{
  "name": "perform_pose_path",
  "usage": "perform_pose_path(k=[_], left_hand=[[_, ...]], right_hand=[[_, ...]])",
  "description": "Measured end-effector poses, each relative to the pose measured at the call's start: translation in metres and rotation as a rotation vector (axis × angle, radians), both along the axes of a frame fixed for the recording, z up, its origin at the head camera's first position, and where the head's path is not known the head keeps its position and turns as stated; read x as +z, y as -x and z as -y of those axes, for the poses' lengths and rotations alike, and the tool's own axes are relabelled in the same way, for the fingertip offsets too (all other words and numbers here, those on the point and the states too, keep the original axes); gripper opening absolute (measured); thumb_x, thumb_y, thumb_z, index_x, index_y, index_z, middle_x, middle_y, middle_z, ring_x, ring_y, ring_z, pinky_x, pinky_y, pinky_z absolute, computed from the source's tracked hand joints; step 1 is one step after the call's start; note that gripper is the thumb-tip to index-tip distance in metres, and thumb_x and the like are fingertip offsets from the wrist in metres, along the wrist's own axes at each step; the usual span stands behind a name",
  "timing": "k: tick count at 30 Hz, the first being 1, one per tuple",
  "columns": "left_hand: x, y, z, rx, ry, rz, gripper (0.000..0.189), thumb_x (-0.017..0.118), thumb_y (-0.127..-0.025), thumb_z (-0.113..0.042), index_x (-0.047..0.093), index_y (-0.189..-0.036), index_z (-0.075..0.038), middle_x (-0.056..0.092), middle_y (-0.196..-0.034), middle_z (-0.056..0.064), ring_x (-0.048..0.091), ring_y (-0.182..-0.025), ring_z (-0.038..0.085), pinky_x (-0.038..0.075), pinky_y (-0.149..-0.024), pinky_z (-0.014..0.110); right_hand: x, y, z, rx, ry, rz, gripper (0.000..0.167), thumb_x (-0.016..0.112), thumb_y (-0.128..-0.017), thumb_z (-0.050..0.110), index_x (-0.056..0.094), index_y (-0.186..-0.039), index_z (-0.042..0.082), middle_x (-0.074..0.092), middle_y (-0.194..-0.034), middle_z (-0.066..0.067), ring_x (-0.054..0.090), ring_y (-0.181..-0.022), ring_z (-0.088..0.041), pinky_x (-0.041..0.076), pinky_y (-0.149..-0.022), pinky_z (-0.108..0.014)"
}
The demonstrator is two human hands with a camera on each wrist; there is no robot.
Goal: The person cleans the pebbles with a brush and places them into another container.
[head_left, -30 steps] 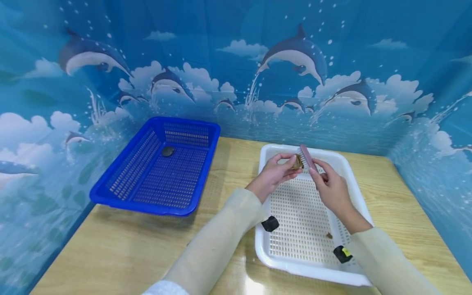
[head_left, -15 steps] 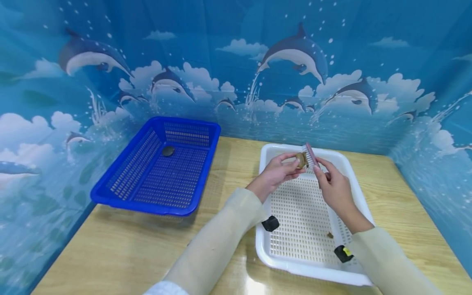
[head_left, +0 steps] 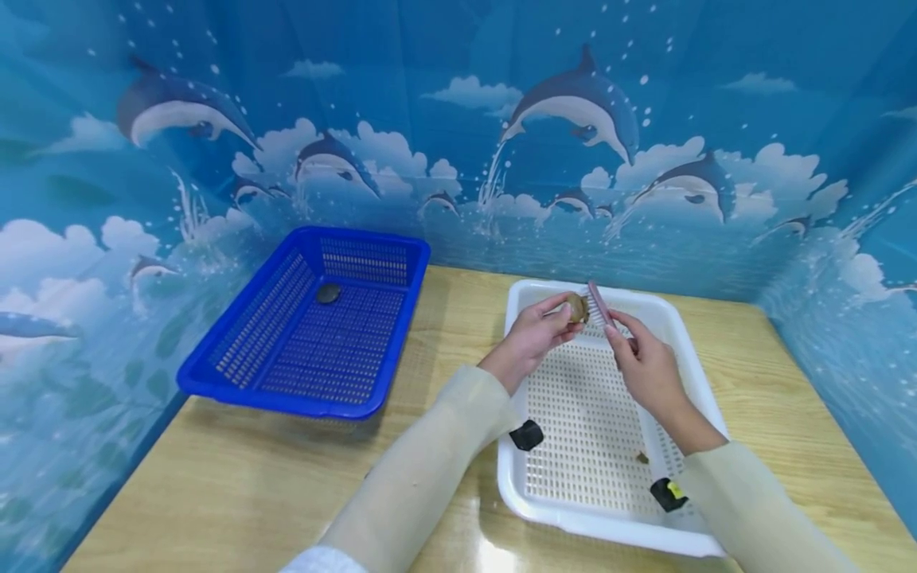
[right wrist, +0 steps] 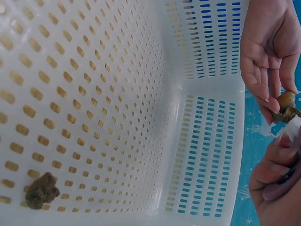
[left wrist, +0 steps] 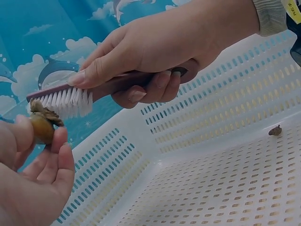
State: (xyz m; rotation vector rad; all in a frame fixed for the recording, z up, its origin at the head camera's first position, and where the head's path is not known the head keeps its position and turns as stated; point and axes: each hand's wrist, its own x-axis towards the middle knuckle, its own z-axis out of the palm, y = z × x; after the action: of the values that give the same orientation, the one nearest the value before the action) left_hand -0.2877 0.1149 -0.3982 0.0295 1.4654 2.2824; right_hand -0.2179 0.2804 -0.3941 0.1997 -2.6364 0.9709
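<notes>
Over the far end of the white basket, my left hand (head_left: 532, 334) pinches a small brown shellfish (left wrist: 43, 128) between thumb and fingers. It looks like a clam, smooth and amber on one side, with ragged dark crust at its edge. My right hand (head_left: 648, 362) grips the handle of a scrubbing brush (left wrist: 113, 87) with a mauve back and white bristles. Those bristles touch the crusted edge of the shellfish in the left wrist view. Part of the shellfish is hidden behind my left fingers.
Beneath both hands stands the white perforated basket (head_left: 512, 497), with a brown mud-like lump (right wrist: 42, 190) on its floor. A blue basket (head_left: 286, 402) at the left holds one dark round shell (head_left: 328, 294). A dolphin-print curtain (head_left: 458, 143) closes off the back.
Both hands shifted slightly right, then back left, with the shellfish and brush. The shellfish has turned a little in my left fingers. Neither basket has visibly moved.
</notes>
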Motion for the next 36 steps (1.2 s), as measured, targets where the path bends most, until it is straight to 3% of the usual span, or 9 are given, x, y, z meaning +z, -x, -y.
perform_pose_path(k=[6, 9, 15, 27, 36], left_hand=[[-0.0024, 0.0019, -0.0023, 0.072, 0.054, -0.011, 0.036, 0.059, -0.098, -0.017, 0.060, -0.133, -0.011, 0.069, -0.110, 0.015, 0.061, -0.078, 0.008, 0.053, -0.087, 0.033], [-0.0020, 0.0019, -0.0018, 0.053, 0.099, -0.026, 0.035, 0.060, -0.097, -0.020, 0.061, -0.132, -0.014, 0.070, -0.110, 0.013, 0.061, -0.079, 0.007, 0.052, -0.087, 0.035], [0.0008, 0.0012, -0.0006, 0.006, 0.151, -0.026, 0.034, 0.062, -0.096, -0.022, 0.063, -0.130, -0.019, 0.072, -0.105, 0.009, 0.063, -0.081, 0.008, 0.047, -0.067, 0.022], [0.0034, -0.0004, 0.0017, -0.087, 0.160, -0.082, 0.036, 0.059, -0.098, -0.024, 0.060, -0.134, -0.021, 0.071, -0.110, 0.008, 0.065, -0.090, 0.010, 0.047, -0.071, 0.024], [0.0016, 0.0010, 0.0018, -0.010, 0.103, -0.092, 0.036, 0.059, -0.098, -0.025, 0.060, -0.134, -0.022, 0.070, -0.112, 0.006, 0.062, -0.086, 0.008, 0.045, -0.068, 0.023]], right_hand=[[-0.0028, -0.0010, 0.0004, 0.062, -0.001, 0.010, 0.043, 0.044, -0.105, 0.032, 0.049, -0.140, 0.007, 0.050, -0.057, -0.004, 0.038, -0.043, -0.009, 0.035, -0.039, -0.027], [-0.0027, -0.0005, 0.0009, 0.054, 0.006, -0.005, 0.042, 0.045, -0.105, 0.031, 0.049, -0.139, 0.008, 0.049, -0.056, -0.002, 0.038, -0.043, -0.008, 0.034, -0.038, -0.027], [-0.0008, 0.0004, 0.0009, 0.032, 0.006, -0.006, 0.043, 0.047, -0.104, 0.032, 0.050, -0.139, 0.008, 0.048, -0.056, -0.001, 0.038, -0.043, -0.008, 0.034, -0.037, -0.026], [0.0029, 0.0011, -0.0004, -0.042, -0.010, 0.027, 0.045, 0.041, -0.105, 0.036, 0.050, -0.139, 0.007, 0.049, -0.057, -0.002, 0.042, -0.045, -0.010, 0.037, -0.043, -0.028], [0.0027, 0.0008, -0.0016, -0.060, -0.021, 0.086, 0.049, 0.041, -0.105, 0.040, 0.048, -0.141, 0.007, 0.051, -0.058, -0.002, 0.042, -0.046, -0.012, 0.037, -0.039, -0.028]])
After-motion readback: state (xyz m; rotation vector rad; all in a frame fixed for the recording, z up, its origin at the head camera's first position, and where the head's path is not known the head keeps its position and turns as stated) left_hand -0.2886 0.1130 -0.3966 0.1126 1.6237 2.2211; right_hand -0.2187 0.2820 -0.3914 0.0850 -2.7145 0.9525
